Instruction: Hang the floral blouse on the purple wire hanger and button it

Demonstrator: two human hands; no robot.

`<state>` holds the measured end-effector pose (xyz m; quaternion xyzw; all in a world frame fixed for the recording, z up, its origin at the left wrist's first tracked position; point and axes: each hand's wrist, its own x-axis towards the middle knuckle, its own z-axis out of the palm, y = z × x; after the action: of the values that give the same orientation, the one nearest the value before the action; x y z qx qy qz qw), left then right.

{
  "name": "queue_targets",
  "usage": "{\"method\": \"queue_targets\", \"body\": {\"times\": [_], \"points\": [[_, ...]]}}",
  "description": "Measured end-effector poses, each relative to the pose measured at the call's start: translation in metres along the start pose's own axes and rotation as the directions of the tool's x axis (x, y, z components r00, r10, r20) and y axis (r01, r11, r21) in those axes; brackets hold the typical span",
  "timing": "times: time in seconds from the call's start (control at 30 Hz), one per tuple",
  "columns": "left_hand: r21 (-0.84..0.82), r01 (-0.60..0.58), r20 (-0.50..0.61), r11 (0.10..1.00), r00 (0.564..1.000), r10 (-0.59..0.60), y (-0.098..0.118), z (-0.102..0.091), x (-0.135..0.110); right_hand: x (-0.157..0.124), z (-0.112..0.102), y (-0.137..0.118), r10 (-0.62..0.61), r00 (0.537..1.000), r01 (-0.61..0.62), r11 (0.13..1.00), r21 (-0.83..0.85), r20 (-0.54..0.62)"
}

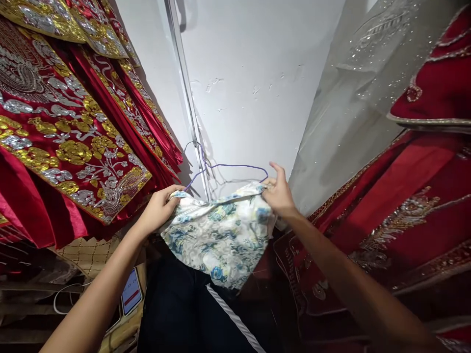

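Observation:
A white garment with a blue and green floral print [221, 238] hangs from a thin purple hanger [239, 165], whose hook points at the wall. My left hand [160, 208] is closed on the garment's upper left corner, beside the hanger's left end. At the upper right corner, my right hand [279, 193] pinches the cloth near the hanger's other end, with one finger raised off it. The cloth sags between both hands, and its lower edge hangs in front of dark trousers [180, 304]. Whether the hanger's ends sit inside the cloth is partly hidden.
Red robes with gold and silver embroidery [81, 142] hang at left. On the right are a sparkling sheer white fabric [338, 117] and red beaded garments [412, 215]. A metal strip [184, 73] runs down the white wall [257, 63]. A phone [131, 292] lies at lower left.

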<state>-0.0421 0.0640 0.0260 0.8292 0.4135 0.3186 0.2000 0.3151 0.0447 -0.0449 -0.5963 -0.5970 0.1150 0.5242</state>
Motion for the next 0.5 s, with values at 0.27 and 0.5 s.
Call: {"method": "queue_targets", "body": {"times": [0.27, 0.5], "points": [[0.145, 0.071, -0.109, 0.987, 0.993, -0.056, -0.03, -0.017, -0.001, 0.048, -0.046, 0.002, -0.005, 0.95, 0.059, 0.985, -0.162, 0.312], [0.016, 0.286, -0.237, 0.958, 0.932, -0.274, -0.082, -0.009, -0.027, 0.028, -0.031, -0.027, 0.102, 0.887, -0.314, 0.848, 0.427, 0.45]]}}
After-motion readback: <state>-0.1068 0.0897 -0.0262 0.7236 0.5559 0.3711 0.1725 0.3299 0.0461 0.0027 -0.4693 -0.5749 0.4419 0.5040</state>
